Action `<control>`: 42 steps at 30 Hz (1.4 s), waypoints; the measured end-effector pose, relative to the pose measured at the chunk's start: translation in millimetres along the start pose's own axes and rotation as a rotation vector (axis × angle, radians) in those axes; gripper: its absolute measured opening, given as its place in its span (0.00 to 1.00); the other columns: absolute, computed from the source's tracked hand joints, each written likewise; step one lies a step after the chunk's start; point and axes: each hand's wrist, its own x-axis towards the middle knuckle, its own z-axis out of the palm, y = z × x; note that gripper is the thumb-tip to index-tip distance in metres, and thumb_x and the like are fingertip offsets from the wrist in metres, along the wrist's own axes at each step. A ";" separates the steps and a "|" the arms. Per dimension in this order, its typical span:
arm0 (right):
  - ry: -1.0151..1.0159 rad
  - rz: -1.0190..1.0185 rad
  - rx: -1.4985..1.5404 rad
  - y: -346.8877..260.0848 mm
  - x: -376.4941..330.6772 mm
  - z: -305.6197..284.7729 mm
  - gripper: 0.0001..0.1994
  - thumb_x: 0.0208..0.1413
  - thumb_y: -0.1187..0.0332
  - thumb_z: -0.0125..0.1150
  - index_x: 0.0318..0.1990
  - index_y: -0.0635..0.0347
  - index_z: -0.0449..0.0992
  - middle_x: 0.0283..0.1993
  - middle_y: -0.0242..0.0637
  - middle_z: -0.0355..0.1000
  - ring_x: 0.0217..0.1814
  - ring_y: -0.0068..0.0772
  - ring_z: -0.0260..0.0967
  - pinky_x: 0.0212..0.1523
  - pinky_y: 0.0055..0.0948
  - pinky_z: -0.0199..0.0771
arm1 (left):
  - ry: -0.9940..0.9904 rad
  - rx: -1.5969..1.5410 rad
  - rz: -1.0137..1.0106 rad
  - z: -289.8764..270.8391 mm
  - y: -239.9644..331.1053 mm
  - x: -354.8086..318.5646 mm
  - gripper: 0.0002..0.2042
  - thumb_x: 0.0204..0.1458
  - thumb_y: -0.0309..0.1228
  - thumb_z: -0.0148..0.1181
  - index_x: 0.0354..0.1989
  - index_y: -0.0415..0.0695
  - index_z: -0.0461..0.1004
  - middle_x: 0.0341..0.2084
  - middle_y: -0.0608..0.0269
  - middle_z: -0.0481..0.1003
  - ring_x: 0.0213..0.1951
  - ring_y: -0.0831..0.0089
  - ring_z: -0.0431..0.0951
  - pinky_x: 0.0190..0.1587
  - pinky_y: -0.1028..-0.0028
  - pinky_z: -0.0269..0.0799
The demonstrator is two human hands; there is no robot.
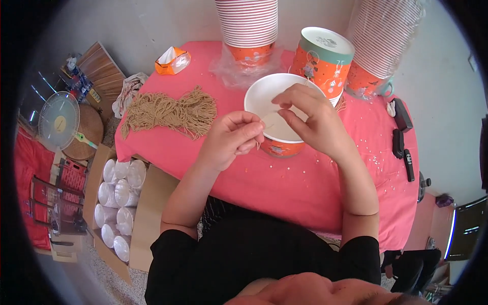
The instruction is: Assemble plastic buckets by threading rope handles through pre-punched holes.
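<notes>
My left hand is closed in a pinch on a thin tan string, beside the left rim of a paper bucket. This bucket stands upright on the pink tablecloth, white inside and orange with small drawings outside. Over its opening hovers my right hand, thumb and forefinger curved and apart, with nothing visible between them. A loose bundle of tan strings lies to the left of my left hand. Just behind the bucket, an orange and green bucket rests upside down, with pale string on its side.
Tall stacks of nested buckets and plastic-wrapped buckets rise at the back. An orange packet lies back left; black objects line the right edge. A carton of wrapped white items stands on the floor, left. White bits dot the tablecloth.
</notes>
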 end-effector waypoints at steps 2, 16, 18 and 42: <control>0.011 -0.105 -0.075 0.7 -0.7 -2.9 0.11 0.44 0.80 0.66 0.37 0.61 0.77 0.36 0.36 0.72 0.41 0.39 0.71 0.42 0.35 0.70 | 0.009 -0.038 0.004 -4.6 -2.2 -0.3 0.06 0.59 0.28 0.58 0.39 0.39 0.74 0.26 0.65 0.76 0.18 0.87 0.61 0.18 0.86 0.51; 0.056 -0.305 -0.221 -4.3 2.5 10.3 0.07 0.43 0.74 0.66 0.32 0.58 0.75 0.32 0.33 0.72 0.37 0.38 0.71 0.43 0.35 0.68 | -0.060 -0.185 -0.044 -6.2 -5.2 -0.8 0.07 0.59 0.30 0.57 0.40 0.40 0.75 0.26 0.65 0.76 0.18 0.87 0.61 0.18 0.86 0.50; 0.050 -0.306 -0.222 -5.6 2.8 5.6 0.06 0.44 0.74 0.65 0.31 0.58 0.75 0.31 0.33 0.72 0.36 0.38 0.71 0.43 0.35 0.68 | -0.046 -0.098 -0.019 -2.2 -0.3 -2.7 0.07 0.60 0.29 0.57 0.41 0.39 0.76 0.26 0.65 0.76 0.20 0.88 0.63 0.20 0.86 0.53; -0.003 -0.289 -0.241 -11.4 -0.1 9.0 0.08 0.42 0.73 0.69 0.33 0.58 0.79 0.33 0.34 0.72 0.40 0.38 0.71 0.47 0.36 0.69 | 0.131 0.362 0.226 9.7 -12.5 -17.4 0.05 0.57 0.21 0.59 0.40 0.36 0.76 0.34 0.67 0.77 0.35 0.85 0.74 0.37 0.85 0.71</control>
